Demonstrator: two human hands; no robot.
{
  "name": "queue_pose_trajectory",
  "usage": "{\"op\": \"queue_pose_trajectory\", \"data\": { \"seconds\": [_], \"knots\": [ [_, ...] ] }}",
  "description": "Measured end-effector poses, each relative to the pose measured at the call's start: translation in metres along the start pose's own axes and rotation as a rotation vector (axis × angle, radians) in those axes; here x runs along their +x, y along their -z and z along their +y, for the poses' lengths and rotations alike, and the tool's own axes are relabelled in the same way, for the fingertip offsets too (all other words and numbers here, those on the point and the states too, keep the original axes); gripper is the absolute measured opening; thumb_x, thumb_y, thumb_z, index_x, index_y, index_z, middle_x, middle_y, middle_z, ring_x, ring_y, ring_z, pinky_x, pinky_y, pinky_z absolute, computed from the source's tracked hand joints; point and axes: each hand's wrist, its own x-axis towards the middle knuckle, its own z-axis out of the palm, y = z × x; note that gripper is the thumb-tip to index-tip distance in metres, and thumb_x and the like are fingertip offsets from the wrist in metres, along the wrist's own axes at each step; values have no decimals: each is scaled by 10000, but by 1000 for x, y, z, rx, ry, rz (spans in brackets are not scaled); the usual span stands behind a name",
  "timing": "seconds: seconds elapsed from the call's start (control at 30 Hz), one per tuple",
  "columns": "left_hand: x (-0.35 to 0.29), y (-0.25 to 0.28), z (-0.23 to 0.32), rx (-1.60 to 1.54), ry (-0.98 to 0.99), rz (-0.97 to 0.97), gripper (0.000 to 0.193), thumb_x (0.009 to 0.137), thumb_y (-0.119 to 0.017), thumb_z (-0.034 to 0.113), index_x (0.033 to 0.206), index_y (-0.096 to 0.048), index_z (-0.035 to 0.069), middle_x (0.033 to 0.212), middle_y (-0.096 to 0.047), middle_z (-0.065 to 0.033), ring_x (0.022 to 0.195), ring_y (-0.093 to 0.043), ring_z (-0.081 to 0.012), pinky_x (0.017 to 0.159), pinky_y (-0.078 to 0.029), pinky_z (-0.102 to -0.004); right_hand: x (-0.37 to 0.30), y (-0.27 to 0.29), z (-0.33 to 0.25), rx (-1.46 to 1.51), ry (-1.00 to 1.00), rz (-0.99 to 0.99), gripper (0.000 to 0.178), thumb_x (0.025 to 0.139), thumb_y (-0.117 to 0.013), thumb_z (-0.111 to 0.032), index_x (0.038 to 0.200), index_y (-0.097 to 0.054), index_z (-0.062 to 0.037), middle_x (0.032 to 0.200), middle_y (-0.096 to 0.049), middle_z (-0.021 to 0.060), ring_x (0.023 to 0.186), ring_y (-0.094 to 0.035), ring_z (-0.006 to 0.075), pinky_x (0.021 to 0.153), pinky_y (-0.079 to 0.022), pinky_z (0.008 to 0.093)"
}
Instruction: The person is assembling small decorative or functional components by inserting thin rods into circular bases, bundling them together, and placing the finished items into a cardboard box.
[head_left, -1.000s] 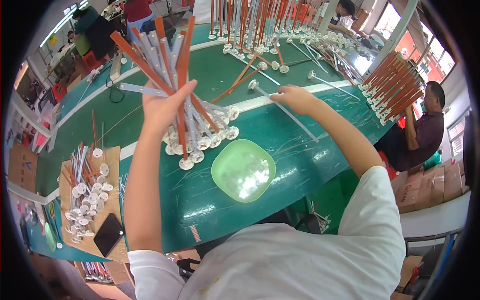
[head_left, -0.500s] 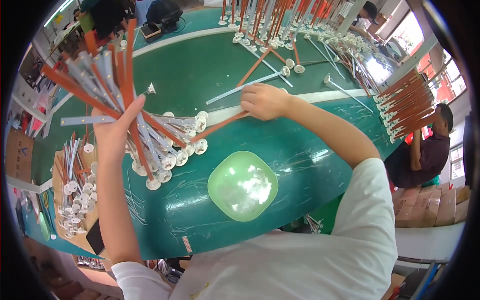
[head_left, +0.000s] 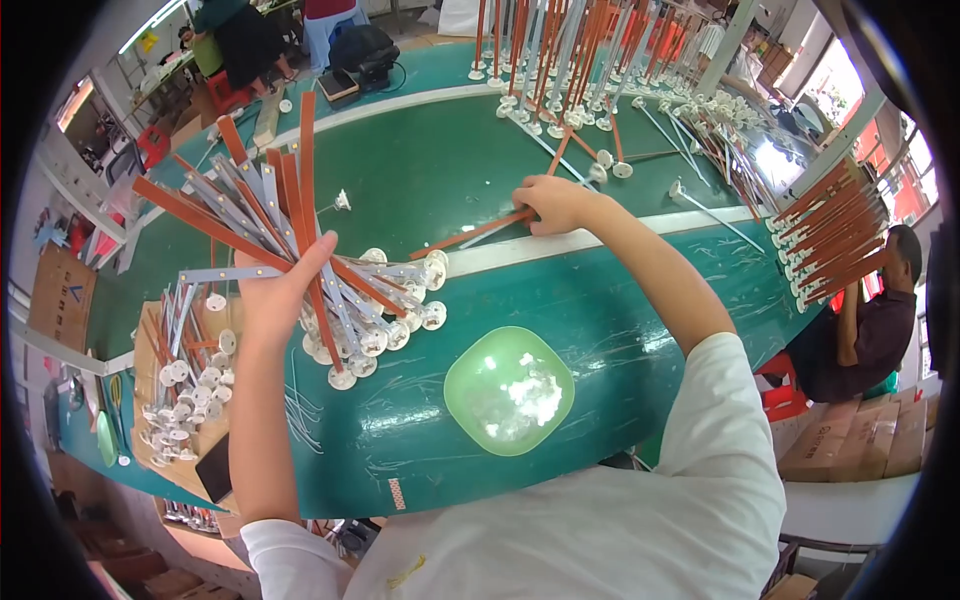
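My left hand [head_left: 285, 290] is closed round a thick, fanned bundle of LED light strips [head_left: 272, 205]. They are grey on the lit side and orange on the back, with round white end pieces [head_left: 375, 338] hanging off to the right. Over the far part of the bench my right hand [head_left: 555, 205] pinches an orange-backed LED strip [head_left: 470, 234], whose free end points left toward the bundle. A grey edge shows beneath that strip. My right fingertips are partly hidden. Below and between both hands sits a green bowl [head_left: 462, 420] with small white pieces in it.
Many upright strips [head_left: 560, 70] stand at the back, with loose ones [head_left: 705, 165] beside them. More strips lie on cardboard [head_left: 190, 390] at left, beside a dark phone [head_left: 215, 468]. A rack of orange strips [head_left: 830, 225] and a seated person [head_left: 870, 320] are on the right.
The view has shifted. My right hand has moved slightly away from me. The orange strip that stretched from it to the bundle has left its fingers; another strip is in them.
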Motion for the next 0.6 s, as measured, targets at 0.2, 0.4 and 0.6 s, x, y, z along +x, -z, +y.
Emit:
{"op": "queue_pose_trajectory", "data": {
  "seconds": [0.2, 0.4, 0.6],
  "knots": [
    [-7, -3, 3, -43, -35, 94, 639, 730, -836, 138, 1218, -460, -32, 1109, -585, -112, 967, -587, -166, 843, -490, -302, 5, 2, 0, -243, 41, -104, 244, 789, -595, -94, 1023, -561, -32, 904, -633, 180, 891, -622, 378, 770, -494, 480],
    [-24, 25, 34, -221, -41, 270, 497, 774, -763, 28, 1195, -508, -37, 1032, -617, -105, 917, -628, -206, 853, -500, -343, 40, 21, -19, 22, -65, 191, 206, 856, -515, -89, 1045, -574, -36, 884, -651, 207, 874, -636, 399, 727, -502, 511],
    [-50, 45, 38, -318, -324, 275, 209, 937, -561, 114, 1068, -582, -48, 987, -617, -117, 986, -583, -214, 985, -417, -404, 156, -22, -56, -118, 121, 261, 284, 753, -608, -109, 1033, -653, -94, 1001, -651, 170, 970, -642, 357, 815, -537, 469]
  ]
}}
